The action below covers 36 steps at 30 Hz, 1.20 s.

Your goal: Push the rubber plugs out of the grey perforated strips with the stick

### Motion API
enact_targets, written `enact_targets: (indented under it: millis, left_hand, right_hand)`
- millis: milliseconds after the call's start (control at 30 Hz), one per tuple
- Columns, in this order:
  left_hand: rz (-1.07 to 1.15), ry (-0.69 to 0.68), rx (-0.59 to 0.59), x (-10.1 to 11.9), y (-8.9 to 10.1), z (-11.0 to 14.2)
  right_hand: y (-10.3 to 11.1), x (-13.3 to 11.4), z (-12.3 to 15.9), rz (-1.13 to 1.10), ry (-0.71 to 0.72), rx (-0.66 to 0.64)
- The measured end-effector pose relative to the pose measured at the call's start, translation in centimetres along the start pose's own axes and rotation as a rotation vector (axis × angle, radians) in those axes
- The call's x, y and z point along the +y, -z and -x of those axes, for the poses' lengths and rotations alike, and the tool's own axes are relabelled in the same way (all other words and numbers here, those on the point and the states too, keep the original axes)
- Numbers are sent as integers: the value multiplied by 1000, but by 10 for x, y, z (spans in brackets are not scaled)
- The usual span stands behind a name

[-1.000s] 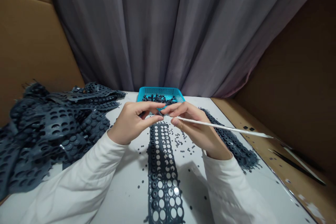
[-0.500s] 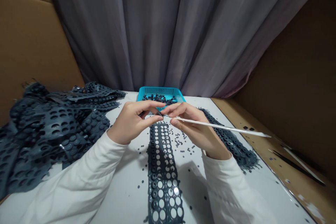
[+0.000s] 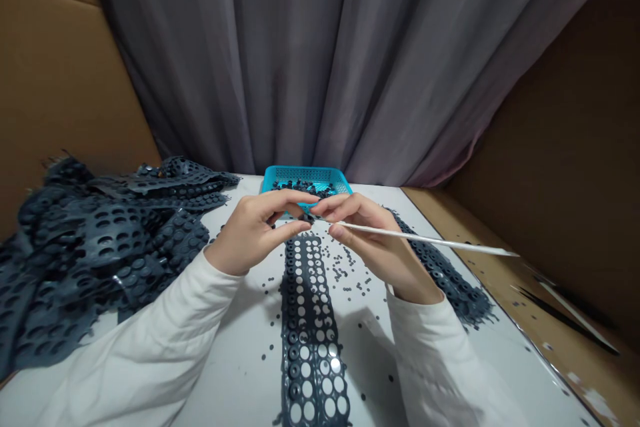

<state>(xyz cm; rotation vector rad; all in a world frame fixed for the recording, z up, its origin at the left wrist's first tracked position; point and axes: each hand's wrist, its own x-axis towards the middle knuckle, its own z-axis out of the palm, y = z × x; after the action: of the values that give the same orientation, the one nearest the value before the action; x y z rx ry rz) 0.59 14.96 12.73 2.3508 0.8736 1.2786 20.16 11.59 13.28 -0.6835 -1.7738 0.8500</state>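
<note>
Stick [image 3: 430,239]: it was plain white in my view.
Small piece [image 3: 305,217]: it looked nearly black to me.
Middle strip [image 3: 309,300]: it was dark slate grey, patterned with rows of round holes that showed me white.
Heaped sheets [image 3: 85,267]: they were slate grey too, with rows of rounds.
Basket [image 3: 346,180]: it was bright turquoise, with a lattice pattern.
Worktop [image 3: 237,373]: it was white, speckled with dark discs [image 3: 391,378].
Sleeves [image 3: 165,327]: mine were plain white.
Curtain [image 3: 290,47]: it was purplish grey, with lighter and darker stripes.
Cardboard [image 3: 55,80]: it was brown, darker on my right.
</note>
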Motion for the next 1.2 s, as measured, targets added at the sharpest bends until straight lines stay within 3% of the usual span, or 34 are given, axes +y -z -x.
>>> enact_targets:
  millis: [333,800,1200]
  left_hand:
    - [7,-25,-14,6,1,-1]
    - [42,54,-27,9,1,-1]
    - [175,173,-120,9,2,-2]
  right_hand:
    - [0,-1,0,16,32,2]
    - [-2,2,1,18,16,24]
    - [-5,2,0,-20,13,38]
